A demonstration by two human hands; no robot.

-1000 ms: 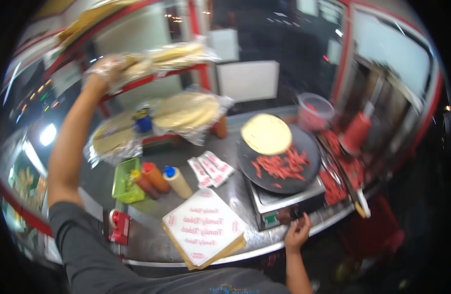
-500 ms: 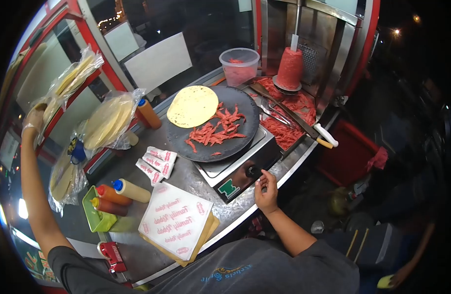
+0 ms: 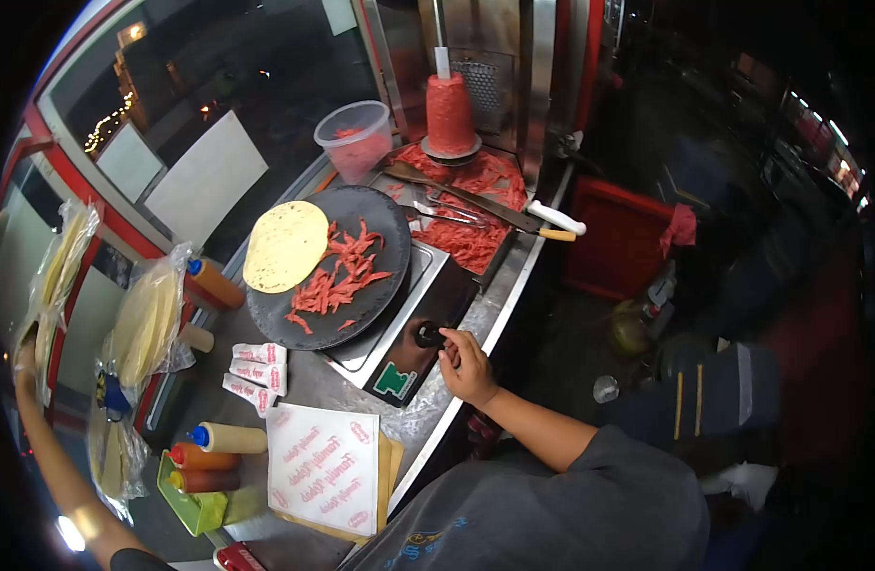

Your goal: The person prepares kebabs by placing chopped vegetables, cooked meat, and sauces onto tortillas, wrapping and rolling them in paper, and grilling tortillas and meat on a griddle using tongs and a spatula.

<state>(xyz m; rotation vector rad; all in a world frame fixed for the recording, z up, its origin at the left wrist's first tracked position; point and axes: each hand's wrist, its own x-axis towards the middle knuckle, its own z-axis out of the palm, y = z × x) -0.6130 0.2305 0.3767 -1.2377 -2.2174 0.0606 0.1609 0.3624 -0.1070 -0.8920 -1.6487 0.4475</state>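
My right hand (image 3: 468, 369) has its thumb and fingertips closed on the black knob (image 3: 430, 333) at the front of the gas stove (image 3: 420, 303). At the far left, my left hand (image 3: 25, 360) reaches up to the lower end of a plastic bag of flatbreads (image 3: 60, 271); its fingers are hidden there. On the stove sits a round black griddle (image 3: 385, 262). A flatbread (image 3: 287, 246) lies flat on its left part, overlapping the griddle's rim. Beside it are strips of red meat (image 3: 337, 283), spread loosely on the hot plate.
Behind the stove stand a meat cone (image 3: 451, 114) on a spit, a tray of shaved meat (image 3: 466, 243) with a long knife (image 3: 471, 198) and tongs, and a clear tub (image 3: 353, 143). Nearer are sauce bottles (image 3: 233, 438), printed paper sheets (image 3: 323, 466) and wrapped rolls (image 3: 256, 374).
The view has swung to the right, so the counter and everything on it appear further left. My right hand remains at the knob, and my left hand remains by the flatbread bag.
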